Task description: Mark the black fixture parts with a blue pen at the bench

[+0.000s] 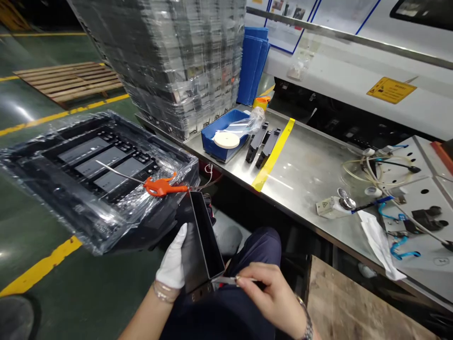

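Nearest, over the person's lap, the white-gloved left hand (174, 262) is wrapped around the back of a dark, open-sided rectangular sheet-metal housing (202, 245), fingers closed on its wall and holding it tilted, open face up. The bare right hand (274, 295) pinches a thin silvery blade-like tool (226, 280) between thumb and forefinger, its tip touching the housing's lower corner.

The housing looks stiff and light but thin-walled, with smooth faces and edges that could be sharp; a hold across the broad back wall, as now, seems safest, clear of the open rim.

Just beyond, to the left, sits a black moulded plastic tray wrapped in clear film (95, 174), holding flat dark panels in its recesses; an orange-handled air blow gun (161, 186) lies on its near edge.

Farther off, on the stainless-steel counter (304, 174), a blue plastic bin (219, 137) holds a white disc and a clear bag; two black bars (264, 141) lie beside it, next to a yellow tape stripe. Behind stands a tall film-wrapped stack of trays (177, 61).
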`<state>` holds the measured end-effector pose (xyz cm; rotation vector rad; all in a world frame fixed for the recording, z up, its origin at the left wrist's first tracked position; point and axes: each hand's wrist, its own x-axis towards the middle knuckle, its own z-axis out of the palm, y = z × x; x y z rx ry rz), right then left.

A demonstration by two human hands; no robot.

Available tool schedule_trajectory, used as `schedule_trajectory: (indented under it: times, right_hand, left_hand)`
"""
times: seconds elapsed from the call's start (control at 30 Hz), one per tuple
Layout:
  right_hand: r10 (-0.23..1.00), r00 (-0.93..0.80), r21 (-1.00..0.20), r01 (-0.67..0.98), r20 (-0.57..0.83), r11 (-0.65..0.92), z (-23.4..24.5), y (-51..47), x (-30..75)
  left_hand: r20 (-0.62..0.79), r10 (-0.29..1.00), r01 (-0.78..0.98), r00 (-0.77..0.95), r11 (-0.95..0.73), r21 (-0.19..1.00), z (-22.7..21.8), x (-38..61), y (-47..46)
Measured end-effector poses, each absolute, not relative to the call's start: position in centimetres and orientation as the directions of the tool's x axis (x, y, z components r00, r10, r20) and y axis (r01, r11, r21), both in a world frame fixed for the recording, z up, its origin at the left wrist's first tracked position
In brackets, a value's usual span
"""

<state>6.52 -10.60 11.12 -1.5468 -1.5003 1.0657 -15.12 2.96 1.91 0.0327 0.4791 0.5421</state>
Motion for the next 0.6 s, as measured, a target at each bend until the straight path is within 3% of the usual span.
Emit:
schedule_trajectory:
  times: [0.1,0.17,0.23,0.33,0.43,0.6]
  right_hand:
    - [0.98,-0.154,-0.918,0.392,-0.123,-0.054,11.0,-10.8,6.2]
    - [0.967,-0.214,-0.926,0.375,-0.141,-0.053,10.8,-10.9,6.4]
    - [0.981,-0.146,-0.935,0.349,-0.125,-0.068,10.5,-10.8,6.5]
    - [0.995,0.09,-0.951,0.302,-0.043,-0.068,9.9,-9.6,6.4]
    - [0.954,0.296,-0.965,0.26,0.045,-0.035,9.3,-7.6,5.8]
    - [0.931,0.339,-0.975,0.212,0.134,0.063,9.2,-5.0,4.2]
  left_hand:
    - [-0.398,0.48,-0.527,0.782,0.85,-0.013,1.7,-15.3,2.8]
    - [-0.415,0.496,-0.552,0.762,0.833,-0.017,1.9,-15.4,2.9]
    - [-0.459,0.497,-0.565,0.737,0.825,-0.014,2.2,-15.6,2.7]
    - [-0.563,0.472,-0.537,0.678,0.841,0.059,2.1,-15.6,1.9]
    - [-0.617,0.52,-0.512,0.591,0.833,0.211,1.8,-14.8,0.4]
    - [-0.511,0.562,-0.45,0.65,0.827,0.337,2.6,-13.2,-1.5]
